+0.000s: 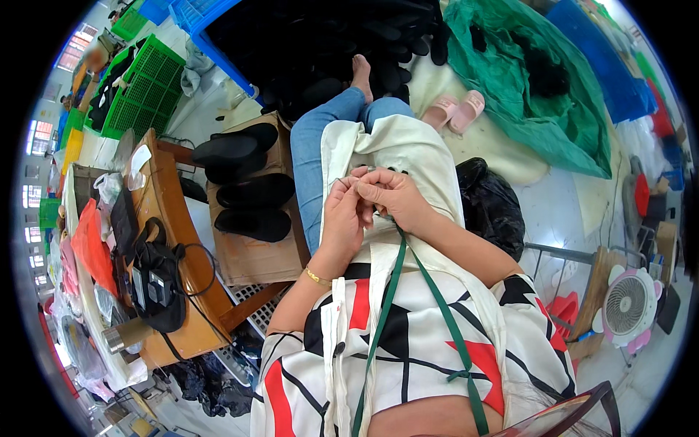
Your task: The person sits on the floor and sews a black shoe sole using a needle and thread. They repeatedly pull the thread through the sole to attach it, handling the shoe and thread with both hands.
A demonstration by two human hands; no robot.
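My left hand (pixel 345 207) and my right hand (pixel 397 198) meet over my lap, thumbs and fingertips pinched together. What sits between the fingertips is too small to make out. Small black bits show just beyond the right hand on the cream apron (pixel 429 156). A green cord (pixel 395 266) hangs from my neck and runs down to just below the right hand, where its end is hidden. To the left of my legs, several black shoes (pixel 255 191) lie on a brown cardboard sheet (pixel 255 266).
Ahead stands a blue crate (pixel 211 62) beside a heap of black shoes (pixel 320 92). A green crate (pixel 149 87) and wooden table (pixel 189 291) are left. Pink slippers (pixel 466 111), a green sack (pixel 582 138), a black bag (pixel 491 207) and a fan (pixel 630 302) are right.
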